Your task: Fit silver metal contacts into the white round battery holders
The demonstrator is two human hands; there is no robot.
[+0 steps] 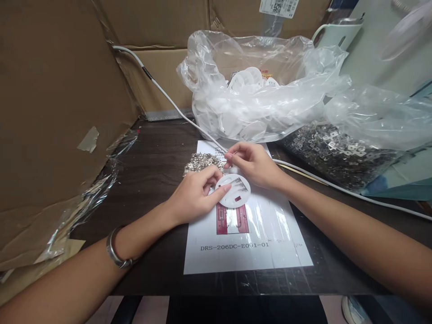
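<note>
My left hand (197, 194) is closed on the left edge of a round white plastic disc (235, 192), holding it just above a laminated sheet (248, 243). Small slots show in the disc's top face. My right hand (254, 163) hovers just behind the disc, thumb and forefinger pinched on something tiny that I cannot make out. A pile of small silver metal clips (201, 161) lies on the table directly behind my left hand. The sheet carries a red picture and the print DRS-206DC-E001-01.
A clear bag of white plastic discs (251, 105) stands at the back. A second bag of metal clips (340, 150) lies at the right. A white cable (168, 96) runs across the dark table (155, 157). Cardboard walls (54, 103) close the left and back.
</note>
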